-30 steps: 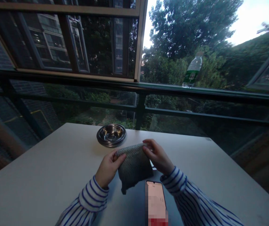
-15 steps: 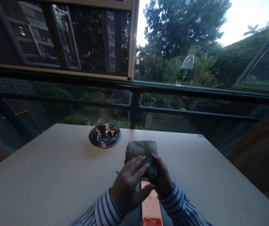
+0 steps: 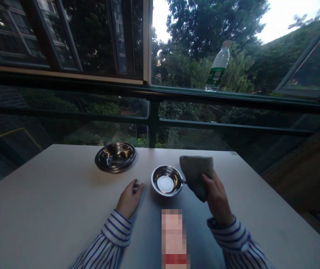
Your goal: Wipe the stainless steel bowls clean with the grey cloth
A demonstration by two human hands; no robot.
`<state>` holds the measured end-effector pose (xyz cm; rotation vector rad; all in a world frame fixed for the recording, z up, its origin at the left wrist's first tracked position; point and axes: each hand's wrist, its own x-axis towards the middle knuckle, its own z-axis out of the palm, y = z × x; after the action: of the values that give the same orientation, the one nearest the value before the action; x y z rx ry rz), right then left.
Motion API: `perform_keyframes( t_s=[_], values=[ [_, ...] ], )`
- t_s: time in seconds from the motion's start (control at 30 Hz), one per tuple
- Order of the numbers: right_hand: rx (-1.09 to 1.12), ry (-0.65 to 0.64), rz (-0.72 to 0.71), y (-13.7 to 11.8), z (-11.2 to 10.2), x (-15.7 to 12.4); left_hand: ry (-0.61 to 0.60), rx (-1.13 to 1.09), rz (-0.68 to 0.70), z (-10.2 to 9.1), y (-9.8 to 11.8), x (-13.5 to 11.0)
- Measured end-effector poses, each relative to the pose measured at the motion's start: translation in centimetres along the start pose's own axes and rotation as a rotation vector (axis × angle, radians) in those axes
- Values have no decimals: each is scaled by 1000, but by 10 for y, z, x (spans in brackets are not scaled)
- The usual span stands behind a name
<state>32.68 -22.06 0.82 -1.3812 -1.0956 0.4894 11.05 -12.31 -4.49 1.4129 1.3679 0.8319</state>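
Observation:
Folded in my right hand (image 3: 218, 196) is a grey-green woven cloth (image 3: 197, 173), gripped between thumb and fingers and raised beside a small shiny metal bowl (image 3: 166, 183). A short, thin dark tip shows between the cloth and the bowl's right rim; I cannot make out what it belongs to. Upright on the white table, the bowl has no hand on it. To its left, my left hand (image 3: 129, 198) rests near the table surface with fingers loosely curled and the thumb a little apart. Nothing visible is in it.
Stacked shiny metal dishes (image 3: 115, 157) stand at the back left of the white table (image 3: 50, 194). A blurred-out phone (image 3: 173, 235) lies in front of the bowl. Behind the table runs a dark railing (image 3: 92, 91), with a green-labelled plastic bottle (image 3: 218, 71) on its ledge.
My hands have moved apart, the left one leftward and the right one rightward with the cloth. The metal bowl is now exposed on the table. The view has shifted slightly.

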Motion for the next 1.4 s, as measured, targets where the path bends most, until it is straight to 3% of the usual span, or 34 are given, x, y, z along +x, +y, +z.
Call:
perform_keyframes(
  t_s=[0.1, 0.2, 0.33, 0.63, 0.9, 1.03, 1.27, 1.4],
  values=[
    [-357, -68, -207, 8, -10, 6, -172, -99, -76, 14, 1, 0],
    [-696, -233, -449, 25, -2, 4, -276, -171, -108, 29, 7, 1],
    [-918, -493, -440, 43, 18, -11, -263, -260, -137, 40, 11, 2],
    [-950, -591, -492, 40, 24, -21, -236, -445, -180, 40, -1, -3],
    [-918, -613, -510, 45, 31, -23, -216, -395, 88, 45, -10, -1],
    [-891, -661, -484, 46, 34, -22, -292, -398, 108, 46, -13, -2],
    [-872, -693, -463, 43, 35, -22, -221, -312, 136, 45, -13, -5],
    [-855, -709, -442, 38, 45, -21, -243, -291, 150, 44, -13, -5]
  ],
)
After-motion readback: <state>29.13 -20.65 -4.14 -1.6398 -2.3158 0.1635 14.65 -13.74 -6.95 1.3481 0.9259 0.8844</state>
